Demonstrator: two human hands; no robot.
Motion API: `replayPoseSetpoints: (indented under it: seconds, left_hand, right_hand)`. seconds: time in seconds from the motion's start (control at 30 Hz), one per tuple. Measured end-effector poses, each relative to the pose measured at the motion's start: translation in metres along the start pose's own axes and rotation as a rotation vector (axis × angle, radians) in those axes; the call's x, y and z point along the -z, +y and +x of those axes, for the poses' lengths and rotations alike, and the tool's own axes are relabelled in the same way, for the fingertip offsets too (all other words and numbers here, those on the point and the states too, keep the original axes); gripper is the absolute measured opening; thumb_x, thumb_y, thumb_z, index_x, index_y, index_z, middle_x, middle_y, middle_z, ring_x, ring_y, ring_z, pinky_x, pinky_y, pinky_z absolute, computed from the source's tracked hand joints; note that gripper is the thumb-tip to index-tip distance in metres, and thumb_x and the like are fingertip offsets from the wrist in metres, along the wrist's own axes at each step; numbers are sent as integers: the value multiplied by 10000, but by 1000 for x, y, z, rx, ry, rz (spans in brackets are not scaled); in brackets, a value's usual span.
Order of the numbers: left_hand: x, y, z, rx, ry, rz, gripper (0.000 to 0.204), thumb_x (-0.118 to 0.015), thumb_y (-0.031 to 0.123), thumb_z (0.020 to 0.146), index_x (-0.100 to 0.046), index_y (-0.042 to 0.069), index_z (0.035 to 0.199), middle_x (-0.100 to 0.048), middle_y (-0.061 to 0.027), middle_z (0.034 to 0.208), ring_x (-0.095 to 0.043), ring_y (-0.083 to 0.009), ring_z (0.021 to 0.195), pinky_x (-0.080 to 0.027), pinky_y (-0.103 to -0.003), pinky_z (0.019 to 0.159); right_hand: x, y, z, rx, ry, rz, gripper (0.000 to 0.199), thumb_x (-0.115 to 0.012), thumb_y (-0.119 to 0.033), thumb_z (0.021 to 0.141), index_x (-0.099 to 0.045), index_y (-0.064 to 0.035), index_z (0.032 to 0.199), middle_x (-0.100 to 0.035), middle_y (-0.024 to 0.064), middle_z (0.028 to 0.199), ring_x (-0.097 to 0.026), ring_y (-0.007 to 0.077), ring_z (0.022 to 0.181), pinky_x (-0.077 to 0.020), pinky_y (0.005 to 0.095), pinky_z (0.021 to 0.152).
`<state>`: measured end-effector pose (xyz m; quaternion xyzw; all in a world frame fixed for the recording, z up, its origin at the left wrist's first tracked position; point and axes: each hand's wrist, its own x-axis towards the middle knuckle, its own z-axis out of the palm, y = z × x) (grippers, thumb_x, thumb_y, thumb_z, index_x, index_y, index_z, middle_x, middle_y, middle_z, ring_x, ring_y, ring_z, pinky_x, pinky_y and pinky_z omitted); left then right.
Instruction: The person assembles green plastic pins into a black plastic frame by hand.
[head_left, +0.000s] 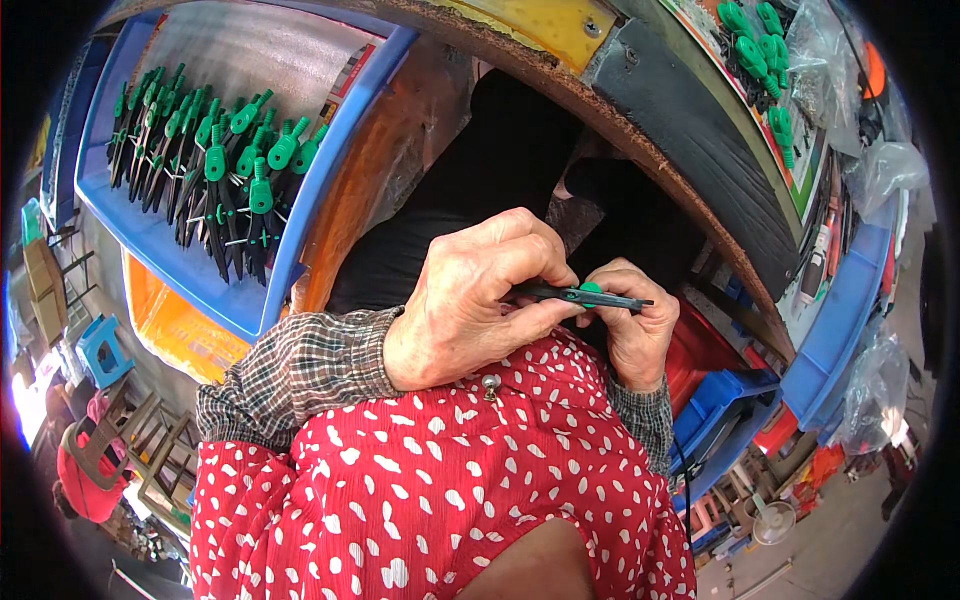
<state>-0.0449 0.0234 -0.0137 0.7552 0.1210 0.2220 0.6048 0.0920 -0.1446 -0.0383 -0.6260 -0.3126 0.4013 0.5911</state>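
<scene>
Over my lap, my left hand (pixel 475 300) pinches a slim drawing compass (pixel 618 299) with black legs and a green part, its thumb and forefinger closed around one end. The compass lies nearly level, its dark tip pointing right. Just beside it, my right hand (pixel 640 335) is closed with curled fingers at the green part. The right fingertips are partly hidden behind the compass. To the left, a blue tray (pixel 290 240) bears many similar compasses (pixel 215 160) with green heads and black legs, standing close together in rows.
A worn bench edge (pixel 690 185) curves across the upper right. Loose green heads (pixel 755 55) lie on it near a clear plastic bag (pixel 825 60). Blue bins (pixel 720 400) stand low at right. An orange crate (pixel 165 310) sits under the tray; a blue stool (pixel 103 350) is farther left.
</scene>
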Motion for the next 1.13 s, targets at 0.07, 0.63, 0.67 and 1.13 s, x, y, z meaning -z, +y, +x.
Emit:
replayPoseSetpoints:
  seconds: [0.07,0.63,0.67,1.13]
  left_hand:
    - [0,0,0,-9,-1,-5,259,-792,15,642,-644,16,855,-619,-94,842,-631,-184,747,-500,-273,621]
    - [-4,-5,0,-70,24,52,257,-791,24,632,-641,17,841,-612,-88,835,-625,-177,719,-488,-269,588]
    - [-4,-5,1,-66,22,52,259,-793,24,629,-641,17,838,-612,-88,836,-625,-177,717,-487,-269,586]
    - [-4,4,8,16,-164,137,308,-765,59,690,-651,30,975,-657,-79,931,-645,-248,849,-526,-316,707]
  right_hand:
    - [0,0,0,0,2,-8,318,-662,-270,877,-659,45,915,-620,92,820,-588,107,631,-463,211,547]
    - [7,1,0,23,-5,-74,338,-656,-288,880,-651,50,889,-603,79,794,-551,92,620,-442,215,523]
    - [7,1,0,25,-9,-81,338,-654,-289,882,-649,49,885,-603,79,793,-549,91,618,-440,214,522]
    - [13,-15,3,97,-27,-294,194,-633,-162,898,-656,31,895,-603,65,762,-538,98,605,-422,223,532]
